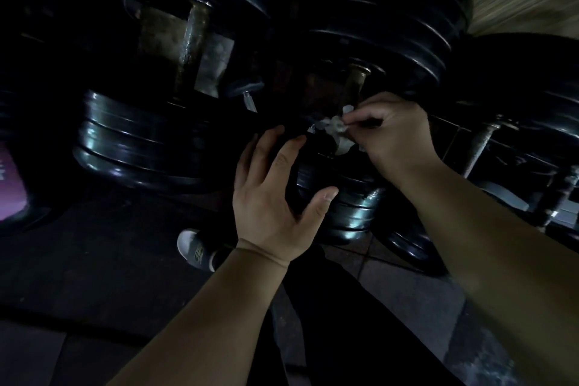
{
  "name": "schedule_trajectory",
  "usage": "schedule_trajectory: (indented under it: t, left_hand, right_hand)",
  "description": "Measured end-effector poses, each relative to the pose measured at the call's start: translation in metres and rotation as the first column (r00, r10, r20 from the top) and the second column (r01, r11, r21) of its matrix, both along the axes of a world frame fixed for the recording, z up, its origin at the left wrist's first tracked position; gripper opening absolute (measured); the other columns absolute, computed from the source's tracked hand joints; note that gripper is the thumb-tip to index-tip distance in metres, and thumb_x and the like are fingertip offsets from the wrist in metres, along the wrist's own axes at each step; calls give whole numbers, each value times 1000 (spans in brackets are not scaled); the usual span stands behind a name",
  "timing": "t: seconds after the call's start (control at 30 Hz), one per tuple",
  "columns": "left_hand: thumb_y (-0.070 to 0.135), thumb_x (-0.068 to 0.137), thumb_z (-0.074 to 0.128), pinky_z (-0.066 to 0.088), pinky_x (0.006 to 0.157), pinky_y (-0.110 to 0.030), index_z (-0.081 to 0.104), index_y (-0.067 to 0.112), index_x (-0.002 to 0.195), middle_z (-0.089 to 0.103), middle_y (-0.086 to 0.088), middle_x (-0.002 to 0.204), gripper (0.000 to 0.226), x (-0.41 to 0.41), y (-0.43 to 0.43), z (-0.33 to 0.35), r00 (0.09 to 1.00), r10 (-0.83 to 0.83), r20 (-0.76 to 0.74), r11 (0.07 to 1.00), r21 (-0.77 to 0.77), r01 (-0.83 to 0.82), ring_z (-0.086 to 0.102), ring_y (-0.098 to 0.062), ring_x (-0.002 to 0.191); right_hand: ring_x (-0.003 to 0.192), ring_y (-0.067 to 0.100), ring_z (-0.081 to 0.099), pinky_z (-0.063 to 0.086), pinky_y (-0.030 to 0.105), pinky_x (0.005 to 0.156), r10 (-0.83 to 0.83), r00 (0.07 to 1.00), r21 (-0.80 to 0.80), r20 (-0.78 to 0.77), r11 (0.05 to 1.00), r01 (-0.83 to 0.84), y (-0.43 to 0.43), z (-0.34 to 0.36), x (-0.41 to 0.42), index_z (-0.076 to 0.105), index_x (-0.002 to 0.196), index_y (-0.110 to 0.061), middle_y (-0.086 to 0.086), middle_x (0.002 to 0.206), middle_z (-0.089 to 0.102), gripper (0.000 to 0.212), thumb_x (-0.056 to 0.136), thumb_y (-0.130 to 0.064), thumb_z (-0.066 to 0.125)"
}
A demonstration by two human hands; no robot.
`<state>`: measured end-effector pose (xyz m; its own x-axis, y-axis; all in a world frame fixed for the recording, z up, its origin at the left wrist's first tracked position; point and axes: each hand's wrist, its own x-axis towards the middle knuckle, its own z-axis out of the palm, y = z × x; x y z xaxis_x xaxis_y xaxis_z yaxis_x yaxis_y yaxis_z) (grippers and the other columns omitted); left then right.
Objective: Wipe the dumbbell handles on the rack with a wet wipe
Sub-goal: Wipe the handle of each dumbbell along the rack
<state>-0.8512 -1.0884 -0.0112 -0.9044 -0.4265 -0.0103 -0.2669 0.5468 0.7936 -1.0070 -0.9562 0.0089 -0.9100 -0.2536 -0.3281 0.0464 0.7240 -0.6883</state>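
Observation:
Black plate dumbbells lie on a dark rack. The middle dumbbell's metal handle (pixel 354 81) runs from the far plates down to the near plate stack (pixel 347 210). My right hand (pixel 394 131) pinches a crumpled white wet wipe (pixel 336 128) against the lower end of that handle. My left hand (pixel 275 194) rests with fingers spread on the near plate stack of the same dumbbell, thumb on its side. A second dumbbell's handle (pixel 192 41) shows to the left, bare. A third handle (pixel 481 141) lies to the right.
Heavy black plates (pixel 131 141) of the left dumbbell sit close beside my left hand. A grey shoe (pixel 194 249) stands on the dark floor below. A pink object (pixel 9 185) is at the left edge. The scene is dim.

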Motion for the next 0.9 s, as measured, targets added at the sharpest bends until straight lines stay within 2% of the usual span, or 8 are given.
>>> schedule_trajectory:
  t: [0.1,0.17,0.27,0.37,0.53,0.67,0.8,0.9]
  left_hand:
    - [67,86,56,43,107,-55,62,16,139,52,-7,150,74,0,0,1,1000,4,-2,1000,2,-4,46,-37,140]
    - [67,86,55,43,106,-56,61,17,139,52,-7,151,73,0,-1,1,1000,3,-2,1000,-1,-3,46,-37,140]
    - [71,86,52,42,109,-55,60,20,141,50,-5,153,75,0,0,1,1000,4,17,1000,11,-4,44,-35,143]
    - [72,86,52,42,110,-56,59,22,142,49,-4,155,76,1,1,2,1000,15,25,1000,18,-15,41,-35,145]
    - [70,85,56,44,108,-57,59,23,141,49,-2,154,73,1,-1,3,999,20,28,1000,16,-20,41,-35,144]
    - [69,84,59,39,114,-55,51,28,146,43,0,157,74,0,-5,9,994,-28,104,999,34,25,36,-33,147]
    - [67,89,56,31,122,-49,37,30,154,30,0,165,77,4,-15,27,977,-84,195,993,98,66,25,-26,153]
    - [48,101,54,27,125,-37,43,17,152,35,-5,163,61,19,-33,45,986,42,160,995,80,-56,32,-23,150]
  right_hand:
    - [94,-2,61,49,9,79,-45,995,15,-89,999,46,-8,6,-5,78,89,-23,-16,99,62,5,85,-20,77]
    - [96,-5,58,43,2,80,-101,985,16,-141,994,105,-13,6,-5,78,91,-24,-16,101,61,5,86,-22,76]
    - [91,-5,57,46,7,79,-72,992,56,-102,995,78,-13,4,6,78,90,-26,-18,96,58,5,87,-23,76]
    - [92,-1,62,52,24,87,77,996,174,50,981,-84,-10,7,10,78,86,-30,-19,94,62,5,83,-26,79]
    - [87,-14,58,43,-1,72,174,981,159,83,970,-185,-18,24,2,77,90,-22,-18,96,63,15,84,-8,75]
    - [91,-6,64,46,3,73,217,975,64,48,973,-220,-36,40,5,74,87,-25,-16,98,63,13,84,-13,77]
    - [85,-17,59,42,-2,71,292,955,-2,-47,956,-292,-63,60,11,76,89,-17,-14,98,61,8,85,-10,77]
    - [83,-16,58,39,-3,75,342,930,29,-139,940,-341,-82,71,9,75,89,-17,-8,101,61,12,83,-6,75]
